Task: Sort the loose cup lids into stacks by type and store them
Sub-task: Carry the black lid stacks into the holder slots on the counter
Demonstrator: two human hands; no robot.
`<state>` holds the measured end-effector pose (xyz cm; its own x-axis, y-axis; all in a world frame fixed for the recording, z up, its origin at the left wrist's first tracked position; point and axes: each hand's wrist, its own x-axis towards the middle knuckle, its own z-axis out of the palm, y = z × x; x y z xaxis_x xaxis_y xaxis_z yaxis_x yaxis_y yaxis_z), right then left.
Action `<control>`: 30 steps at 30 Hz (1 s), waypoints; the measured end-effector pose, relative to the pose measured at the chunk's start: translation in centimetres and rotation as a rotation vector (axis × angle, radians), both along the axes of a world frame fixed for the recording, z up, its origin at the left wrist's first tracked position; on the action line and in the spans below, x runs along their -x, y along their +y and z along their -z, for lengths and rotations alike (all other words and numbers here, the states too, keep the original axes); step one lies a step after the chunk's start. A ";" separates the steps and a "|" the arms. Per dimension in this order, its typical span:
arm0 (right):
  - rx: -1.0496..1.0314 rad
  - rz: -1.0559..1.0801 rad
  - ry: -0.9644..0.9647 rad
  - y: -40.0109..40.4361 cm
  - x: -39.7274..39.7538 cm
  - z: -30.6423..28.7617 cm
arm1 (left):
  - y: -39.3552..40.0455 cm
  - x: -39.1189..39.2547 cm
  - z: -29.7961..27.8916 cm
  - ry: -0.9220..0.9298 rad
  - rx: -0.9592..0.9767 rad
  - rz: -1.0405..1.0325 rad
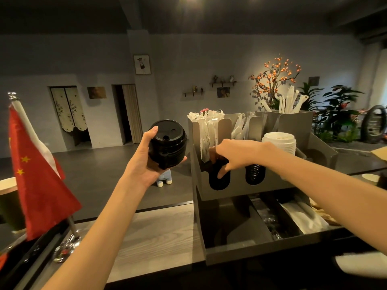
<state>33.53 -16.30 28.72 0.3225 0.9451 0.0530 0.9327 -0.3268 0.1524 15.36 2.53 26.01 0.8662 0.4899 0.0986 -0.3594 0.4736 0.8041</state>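
Note:
My left hand (146,162) is raised above the counter and grips a stack of black cup lids (167,144), its top lid facing me. My right hand (228,155) reaches into the left slot of the grey metal organizer (236,191), its fingers curled round black lids (217,174) that stand in that slot. The neighbouring slot holds another stack of black lids (254,173). A stack of white lids (279,143) rises from the slot further right.
Wrapped straws (209,132) fill the organizer's rear compartments. A red flag on a stand (37,174) and a green paper cup (8,204) are at the left. The organizer's lower tray (261,250) holds packets. A small figurine (164,180) stands on the dark counter.

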 end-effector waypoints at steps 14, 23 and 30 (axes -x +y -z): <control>0.293 0.107 -0.113 2.2 -0.4 0.6 | 2.5 1.5 5.4 0.135 0.059 -0.054; 0.277 0.061 -0.064 3.5 -0.9 0.0 | 3.4 2.2 11.7 0.397 0.113 -0.080; 0.147 0.028 0.048 3.0 -1.5 0.7 | 2.7 1.9 9.7 0.319 0.142 -0.059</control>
